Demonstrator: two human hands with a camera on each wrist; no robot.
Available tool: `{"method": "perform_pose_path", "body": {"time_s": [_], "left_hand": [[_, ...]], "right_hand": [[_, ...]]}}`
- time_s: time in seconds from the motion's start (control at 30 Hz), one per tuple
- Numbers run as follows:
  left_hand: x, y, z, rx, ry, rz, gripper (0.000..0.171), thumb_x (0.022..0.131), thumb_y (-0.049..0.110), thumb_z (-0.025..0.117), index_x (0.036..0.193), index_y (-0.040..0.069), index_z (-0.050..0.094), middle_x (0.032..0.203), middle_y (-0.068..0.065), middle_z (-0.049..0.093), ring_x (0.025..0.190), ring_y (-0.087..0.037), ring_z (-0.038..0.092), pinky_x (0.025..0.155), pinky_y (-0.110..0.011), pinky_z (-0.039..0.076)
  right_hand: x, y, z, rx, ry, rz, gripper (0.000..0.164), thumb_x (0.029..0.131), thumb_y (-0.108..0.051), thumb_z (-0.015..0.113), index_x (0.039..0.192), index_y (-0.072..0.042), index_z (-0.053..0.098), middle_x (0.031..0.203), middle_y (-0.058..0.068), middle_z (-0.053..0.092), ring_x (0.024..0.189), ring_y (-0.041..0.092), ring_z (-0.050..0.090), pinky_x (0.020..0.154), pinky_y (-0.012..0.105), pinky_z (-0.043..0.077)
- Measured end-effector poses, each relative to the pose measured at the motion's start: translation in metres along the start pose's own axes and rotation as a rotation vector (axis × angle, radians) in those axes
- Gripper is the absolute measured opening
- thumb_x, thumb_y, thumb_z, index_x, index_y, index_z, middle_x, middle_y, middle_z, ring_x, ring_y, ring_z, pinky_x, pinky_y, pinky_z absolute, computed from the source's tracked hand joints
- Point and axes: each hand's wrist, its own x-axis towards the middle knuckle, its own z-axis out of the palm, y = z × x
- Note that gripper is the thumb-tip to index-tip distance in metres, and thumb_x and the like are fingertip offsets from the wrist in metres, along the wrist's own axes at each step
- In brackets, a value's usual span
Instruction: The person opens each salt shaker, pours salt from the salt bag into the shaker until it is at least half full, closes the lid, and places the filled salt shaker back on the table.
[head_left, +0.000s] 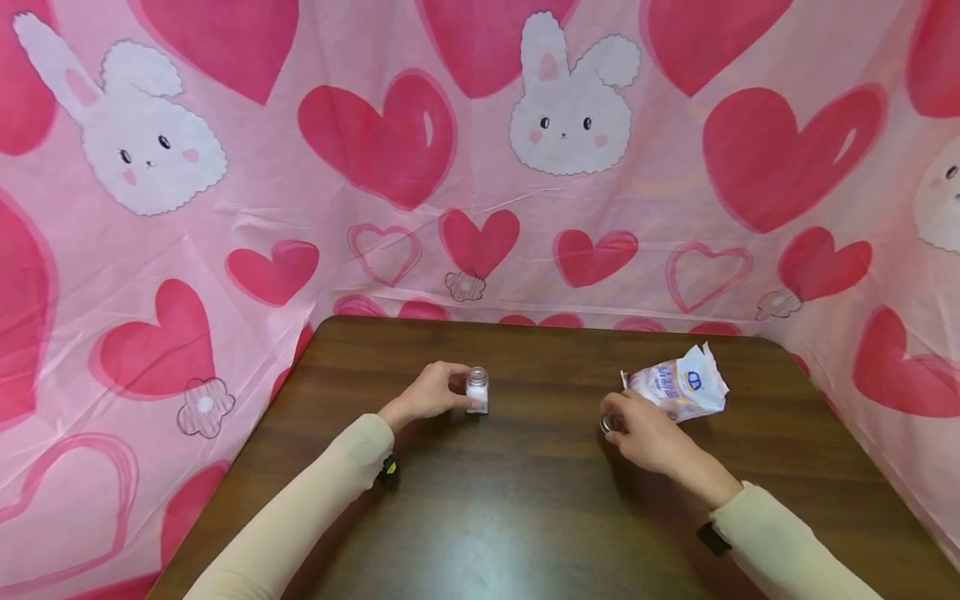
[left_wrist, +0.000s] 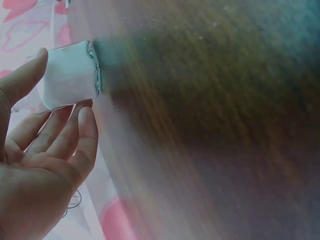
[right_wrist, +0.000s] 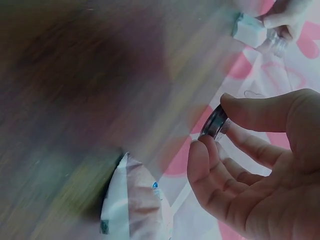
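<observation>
My left hand [head_left: 435,392] holds a small clear glass jar [head_left: 477,393] between thumb and fingers. White contents fill the lower part of it, and its open mouth faces up. The left wrist view shows the jar [left_wrist: 70,75] close, the thumb on one side and the fingers on the other. Over to the right, my right hand [head_left: 643,432] pinches a round screw lid [head_left: 609,423]. That lid [right_wrist: 214,123] has a dark, shiny rim in the right wrist view, held by the thumb and fingertips. Jar and lid are well apart.
A white and pink packet [head_left: 686,385] with blue print lies just behind my right hand, at the right of the brown wooden table [head_left: 480,500]. Pink cloth [head_left: 480,183] with hearts and rabbits hangs around the table's back and sides.
</observation>
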Motion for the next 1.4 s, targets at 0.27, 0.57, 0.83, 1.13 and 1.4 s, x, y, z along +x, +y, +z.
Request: {"method": "perform_pose_path", "body": {"time_s": [0.27,0.57,0.83,1.13,1.4], "left_hand": [[0.0,0.0,0.0,0.004,-0.009,-0.014,0.044,0.085,0.011,0.09,0.123,0.001,0.071,0.105,-0.005,0.075,0.094,-0.017,0.07,0.087,-0.036,0.057],[0.001,0.001,0.0,0.014,-0.004,-0.027,0.041,0.085,0.01,0.09,0.121,0.003,0.072,0.104,-0.004,0.075,0.094,-0.017,0.07,0.088,-0.039,0.057],[0.0,0.0,0.0,-0.005,-0.003,-0.026,0.042,0.085,0.009,0.09,0.122,0.002,0.072,0.108,-0.006,0.076,0.098,-0.018,0.072,0.09,-0.04,0.057],[0.0,-0.002,0.001,-0.005,0.001,-0.016,0.041,0.084,0.01,0.091,0.12,0.002,0.073,0.105,-0.004,0.076,0.097,-0.017,0.072,0.09,-0.039,0.057],[-0.001,-0.005,0.002,-0.032,0.01,-0.013,0.043,0.084,0.011,0.091,0.122,0.003,0.073,0.107,-0.004,0.076,0.098,-0.017,0.072,0.091,-0.041,0.057]], "right_hand": [[0.019,-0.007,-0.001,0.023,0.002,0.015,0.027,0.083,0.002,0.084,0.104,-0.005,0.07,0.093,0.004,0.063,0.087,0.023,0.064,0.08,0.047,0.053],[0.044,-0.018,0.004,0.025,0.022,-0.013,0.027,0.084,0.001,0.083,0.109,-0.002,0.072,0.095,0.008,0.063,0.085,0.024,0.062,0.079,0.047,0.053],[0.069,-0.028,0.009,0.045,0.014,-0.026,0.027,0.086,-0.001,0.082,0.11,-0.005,0.072,0.099,0.008,0.063,0.088,0.025,0.064,0.08,0.047,0.056],[0.092,-0.044,0.011,0.073,-0.007,-0.058,0.026,0.088,-0.002,0.081,0.112,-0.007,0.072,0.101,0.007,0.062,0.089,0.023,0.062,0.079,0.044,0.056],[0.113,-0.063,0.011,0.075,-0.051,-0.089,0.027,0.091,-0.004,0.08,0.116,-0.007,0.072,0.105,0.007,0.063,0.094,0.024,0.061,0.086,0.044,0.056]]}}
